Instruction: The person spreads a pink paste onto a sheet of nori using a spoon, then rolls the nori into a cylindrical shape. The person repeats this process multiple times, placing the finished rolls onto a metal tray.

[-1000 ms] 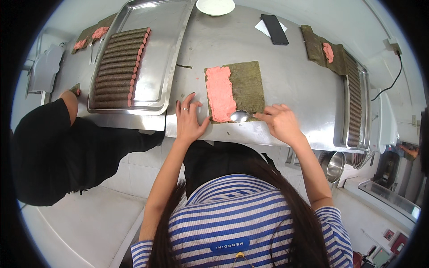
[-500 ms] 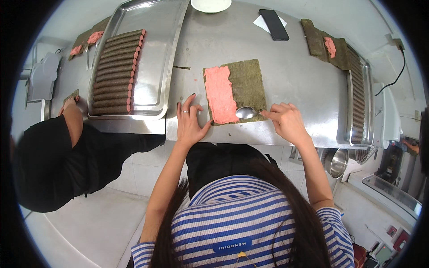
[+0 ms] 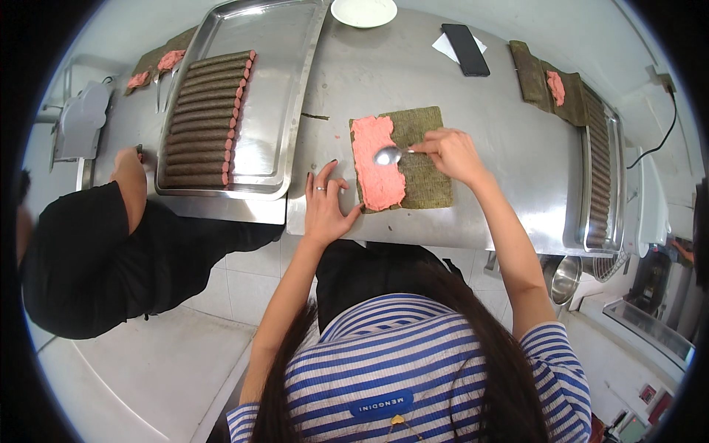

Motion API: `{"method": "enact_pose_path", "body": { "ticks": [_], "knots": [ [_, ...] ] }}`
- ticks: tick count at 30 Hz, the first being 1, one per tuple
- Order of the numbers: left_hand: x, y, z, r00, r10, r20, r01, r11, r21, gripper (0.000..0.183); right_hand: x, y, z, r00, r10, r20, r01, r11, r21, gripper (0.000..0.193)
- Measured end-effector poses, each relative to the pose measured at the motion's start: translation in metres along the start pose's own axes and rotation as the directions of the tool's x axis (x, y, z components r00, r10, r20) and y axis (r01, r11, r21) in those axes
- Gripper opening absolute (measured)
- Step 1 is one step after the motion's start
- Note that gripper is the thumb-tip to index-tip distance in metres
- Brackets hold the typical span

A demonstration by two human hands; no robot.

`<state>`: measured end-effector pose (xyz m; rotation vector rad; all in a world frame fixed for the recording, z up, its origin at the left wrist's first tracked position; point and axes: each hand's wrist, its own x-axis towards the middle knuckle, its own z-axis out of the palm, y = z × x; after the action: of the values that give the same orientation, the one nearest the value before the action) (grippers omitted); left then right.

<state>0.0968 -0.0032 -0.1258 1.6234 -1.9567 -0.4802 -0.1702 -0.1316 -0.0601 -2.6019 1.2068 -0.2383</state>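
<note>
A dark green seaweed sheet (image 3: 432, 177) lies flat on the steel table before me. Pink paste (image 3: 378, 184) covers roughly its left half in a thick layer. My right hand (image 3: 452, 153) grips the handle of a metal spoon (image 3: 388, 156), whose bowl rests against the paste around its middle. At the sheet's lower left corner, my left hand (image 3: 329, 205) has its fingers spread on the table, the thumb touching the corner.
On the left, a metal tray (image 3: 275, 148) bears a row of seaweed rolls (image 3: 203, 122). A co-worker (image 3: 88, 251) stands beside it. A phone (image 3: 465, 50), a white bowl (image 3: 363, 11), another seaweed sheet with paste (image 3: 543, 81) and a second tray (image 3: 619, 177) lie farther out.
My right hand has moved the spoon up and left, from the sheet's lower part onto the middle of the paste. My left hand stays at the corner. The whole view has shifted slightly.
</note>
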Motion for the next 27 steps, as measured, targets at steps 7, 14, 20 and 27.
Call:
{"method": "enact_pose_path", "body": {
  "ticks": [7, 14, 20, 27],
  "knots": [
    [0.0, -0.001, 0.0, 1.0, 0.003, 0.009, -0.003, 1.0, 0.004, 0.05, 0.038, 0.019, 0.007, 0.983, 0.065, -0.169, -0.058, 0.997, 0.041, 0.032],
    [0.0, -0.002, 0.001, 1.0, 0.005, -0.004, -0.005, 1.0, -0.003, 0.049, 0.028, 0.003, 0.006, 0.988, 0.139, -0.066, -0.14, 0.99, -0.02, 0.034],
    [-0.001, -0.002, 0.001, 1.0, 0.01, -0.015, -0.01, 1.0, 0.001, 0.049, -0.006, -0.024, 0.013, 0.985, 0.159, 0.073, -0.162, 0.986, 0.037, 0.039],
    [-0.001, 0.001, -0.001, 1.0, 0.002, 0.0, -0.002, 1.0, 0.002, 0.048, -0.043, -0.039, -0.013, 0.96, 0.025, 0.278, -0.067, 0.988, 0.141, 0.041]
  ]
}}
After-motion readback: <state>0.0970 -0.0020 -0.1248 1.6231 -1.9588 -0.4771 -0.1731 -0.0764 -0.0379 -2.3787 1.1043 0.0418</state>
